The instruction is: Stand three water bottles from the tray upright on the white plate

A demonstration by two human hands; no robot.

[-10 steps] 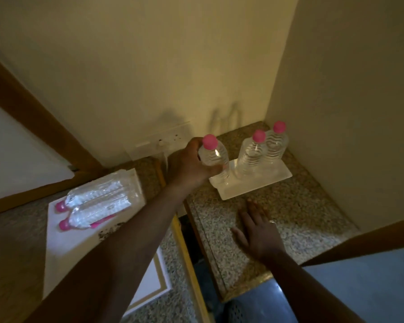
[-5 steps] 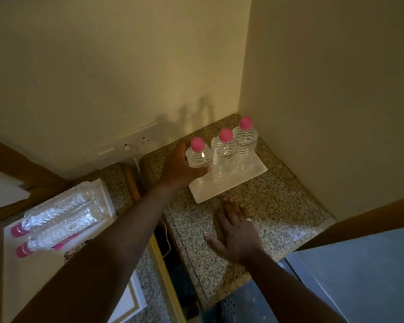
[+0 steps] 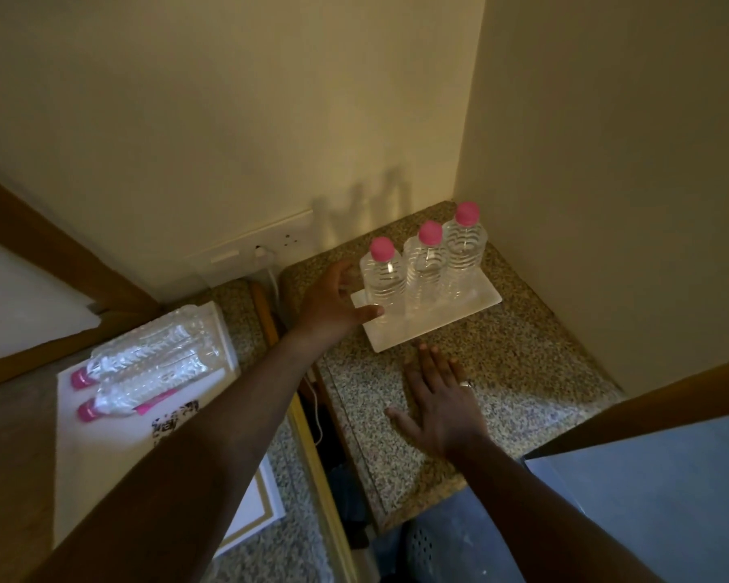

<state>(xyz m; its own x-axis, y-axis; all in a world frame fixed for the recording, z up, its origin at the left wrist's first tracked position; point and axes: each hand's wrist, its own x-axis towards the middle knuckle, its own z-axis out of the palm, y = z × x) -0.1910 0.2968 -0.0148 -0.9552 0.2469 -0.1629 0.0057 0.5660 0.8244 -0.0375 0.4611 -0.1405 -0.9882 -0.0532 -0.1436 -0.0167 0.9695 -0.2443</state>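
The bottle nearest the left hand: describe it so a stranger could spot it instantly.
On the speckled counter in the wall corner lies a white plate carrying three upright pink-capped bottles in a row. It is the leftmost bottle, farthest from the corner, beside the open left hand.

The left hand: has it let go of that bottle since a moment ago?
Yes. The left hand has opened and drawn back from the nearest bottle on the white plate.

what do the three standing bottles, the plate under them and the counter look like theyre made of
Bottles: clear ribbed plastic, see-through, with matte pink caps.
White plate: glossy white, ceramic or acrylic; it catches light, but which one is open.
Counter: speckled polished stone, likely granite, judging by its mottled grain.
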